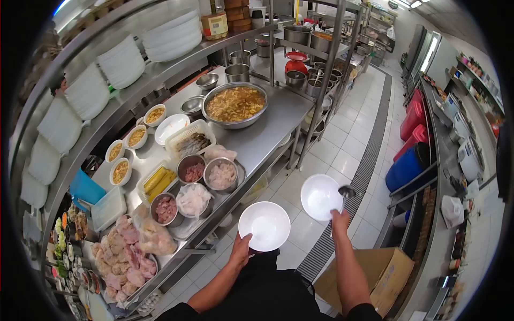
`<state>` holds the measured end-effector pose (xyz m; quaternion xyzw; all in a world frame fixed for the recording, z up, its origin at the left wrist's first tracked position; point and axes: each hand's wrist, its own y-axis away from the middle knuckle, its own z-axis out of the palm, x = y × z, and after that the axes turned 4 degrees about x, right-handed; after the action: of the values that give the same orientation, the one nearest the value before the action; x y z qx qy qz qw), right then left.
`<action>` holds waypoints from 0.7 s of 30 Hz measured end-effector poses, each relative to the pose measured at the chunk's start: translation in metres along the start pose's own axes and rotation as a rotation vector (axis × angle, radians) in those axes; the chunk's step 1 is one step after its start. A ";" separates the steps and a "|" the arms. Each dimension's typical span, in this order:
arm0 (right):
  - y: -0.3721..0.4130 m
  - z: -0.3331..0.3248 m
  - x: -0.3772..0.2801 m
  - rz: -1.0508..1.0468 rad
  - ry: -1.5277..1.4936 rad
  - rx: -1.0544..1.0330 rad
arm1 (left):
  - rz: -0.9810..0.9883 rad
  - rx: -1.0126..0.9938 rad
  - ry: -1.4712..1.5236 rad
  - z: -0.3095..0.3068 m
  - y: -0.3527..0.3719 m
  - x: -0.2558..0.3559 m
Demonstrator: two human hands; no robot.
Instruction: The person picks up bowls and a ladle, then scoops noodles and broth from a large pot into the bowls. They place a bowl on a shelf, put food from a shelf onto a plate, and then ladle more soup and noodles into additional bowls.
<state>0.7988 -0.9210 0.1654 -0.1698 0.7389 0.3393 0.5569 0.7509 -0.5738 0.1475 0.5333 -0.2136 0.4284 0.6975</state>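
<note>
My left hand (242, 249) grips the near rim of a white bowl (264, 224), held over the floor in front of my body. Farther right, my right hand (340, 220) is closed on a second white bowl (319, 193) and a ladle (347, 191), whose dark round head shows at the bowl's right side. Both bowls look empty, and they are apart. On the steel counter to the left, a large metal bowl (235, 124) holds brown soup with yellowish pieces. Several small white bowls (156, 114) with yellow-brown food stand left of it.
Raw chicken (124, 257), metal pots of meat (222, 175) and a basket of yellow food (159, 184) crowd the counter. White plates (171, 36) are stacked on the shelf above. To my right are a cardboard box (393, 278), a blue barrel (407, 168) and red bins (413, 120).
</note>
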 end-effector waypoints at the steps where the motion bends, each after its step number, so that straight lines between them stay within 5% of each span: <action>1: -0.019 0.023 -0.016 0.020 0.044 0.000 | -0.011 0.001 0.010 0.009 -0.019 0.003; 11: -0.191 0.178 -0.132 -0.058 0.309 -0.088 | 0.092 0.085 0.155 0.123 -0.187 0.103; 21: -0.331 0.305 -0.157 -0.066 0.382 -0.238 | 0.114 0.299 0.176 0.184 -0.292 0.156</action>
<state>1.2737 -0.9662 0.1634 -0.3196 0.7797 0.3675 0.3935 1.1052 -0.7059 0.1640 0.5784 -0.1157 0.5393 0.6011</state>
